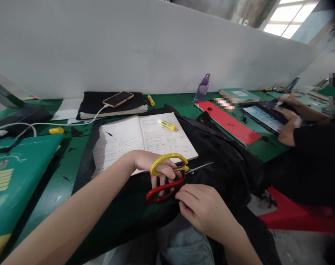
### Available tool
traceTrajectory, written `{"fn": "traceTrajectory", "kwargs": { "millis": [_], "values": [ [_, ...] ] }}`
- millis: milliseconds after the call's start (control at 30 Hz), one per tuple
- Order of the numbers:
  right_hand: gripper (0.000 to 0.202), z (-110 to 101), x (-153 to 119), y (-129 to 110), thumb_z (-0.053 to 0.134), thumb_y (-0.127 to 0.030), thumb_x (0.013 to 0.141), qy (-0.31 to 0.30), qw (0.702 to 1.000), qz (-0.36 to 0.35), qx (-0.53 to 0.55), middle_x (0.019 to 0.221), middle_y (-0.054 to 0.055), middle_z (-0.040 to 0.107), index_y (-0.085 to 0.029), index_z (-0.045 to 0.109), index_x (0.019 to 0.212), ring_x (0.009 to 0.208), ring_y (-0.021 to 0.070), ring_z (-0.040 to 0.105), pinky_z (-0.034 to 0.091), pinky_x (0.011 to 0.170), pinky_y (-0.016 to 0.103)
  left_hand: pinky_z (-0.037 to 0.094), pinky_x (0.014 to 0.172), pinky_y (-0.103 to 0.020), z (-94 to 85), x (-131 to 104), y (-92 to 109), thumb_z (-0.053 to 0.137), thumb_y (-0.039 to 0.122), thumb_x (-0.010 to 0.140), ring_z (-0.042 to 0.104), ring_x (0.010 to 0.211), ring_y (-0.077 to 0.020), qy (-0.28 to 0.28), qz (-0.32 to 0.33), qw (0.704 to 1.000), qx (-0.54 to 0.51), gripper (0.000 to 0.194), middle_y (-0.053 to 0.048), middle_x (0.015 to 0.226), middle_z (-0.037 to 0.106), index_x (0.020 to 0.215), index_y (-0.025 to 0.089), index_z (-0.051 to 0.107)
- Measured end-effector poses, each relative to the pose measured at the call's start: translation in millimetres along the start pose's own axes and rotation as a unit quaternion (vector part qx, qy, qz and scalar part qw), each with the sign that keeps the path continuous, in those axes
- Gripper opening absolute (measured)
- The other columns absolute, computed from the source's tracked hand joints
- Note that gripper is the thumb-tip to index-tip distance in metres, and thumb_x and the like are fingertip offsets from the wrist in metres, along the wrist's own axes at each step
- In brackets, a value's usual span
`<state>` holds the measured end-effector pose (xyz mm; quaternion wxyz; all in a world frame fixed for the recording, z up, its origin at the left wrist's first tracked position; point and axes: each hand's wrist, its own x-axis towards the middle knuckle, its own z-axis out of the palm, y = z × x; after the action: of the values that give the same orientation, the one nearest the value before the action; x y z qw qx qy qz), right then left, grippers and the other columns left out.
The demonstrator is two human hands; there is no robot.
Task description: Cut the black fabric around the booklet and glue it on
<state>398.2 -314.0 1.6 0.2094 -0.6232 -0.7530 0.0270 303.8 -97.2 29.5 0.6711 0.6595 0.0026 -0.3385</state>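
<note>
Scissors with one yellow and one red handle [167,157] are in my left hand [152,165], with its thumb and fingers through the loops. Their blades point right over a black cloth [219,171]. Close beside the red loop, my right hand [202,202] is closed, its fingertips pinching the black cloth near the table's front edge; the exact grip is partly hidden. An open book [120,138] with printed pages lies on the cloth behind my hands. On its right page rests an uncapped yellow glue stick [167,125].
A phone [118,99] on a cable lies on a black-covered book [86,105]. A green folder [21,176] is at left. Farther right are a purple bottle [202,88], a red strip [228,123] and a co-worker's hands [287,110]. A red stool [297,213] stands at lower right.
</note>
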Motion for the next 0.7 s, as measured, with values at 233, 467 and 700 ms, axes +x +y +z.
{"fn": "traceTrajectory", "kwargs": {
  "millis": [233,467,700],
  "values": [
    [0.013,1,1,1,0.050,-0.013,0.086,0.004,1.000,-0.007,-0.002,0.085,0.001,0.065,-0.019,0.061,0.088,0.074,0.0150,0.057,0.045,0.068,0.029,0.058,0.064,-0.034,-2.3,4,-4,0.057,0.043,0.083,0.069,0.079,-0.0218,0.023,-0.014,0.999,-0.023,0.050,-0.011,0.107,0.066,0.126,0.019,0.051],
    [0.011,3,2,4,0.050,-0.014,0.086,-0.002,1.000,-0.005,-0.011,0.080,0.000,0.062,-0.019,0.060,0.084,0.071,0.0146,0.054,0.043,0.066,0.029,0.056,0.060,-0.027,-4.3,9,-8,0.056,0.041,0.084,0.067,0.072,-0.0168,0.036,0.008,0.999,0.015,0.044,-0.007,0.100,0.068,0.122,0.019,0.053],
    [0.013,3,1,4,0.049,-0.014,0.086,-0.008,1.000,-0.005,-0.017,0.077,0.000,0.061,-0.019,0.060,0.082,0.069,0.0143,0.054,0.041,0.064,0.028,0.049,0.052,-0.021,-4.5,13,-16,0.060,0.041,0.082,0.063,0.062,-0.0143,0.064,0.085,0.993,0.043,0.035,-0.004,0.080,0.069,0.107,0.017,0.062]
  ]
}}
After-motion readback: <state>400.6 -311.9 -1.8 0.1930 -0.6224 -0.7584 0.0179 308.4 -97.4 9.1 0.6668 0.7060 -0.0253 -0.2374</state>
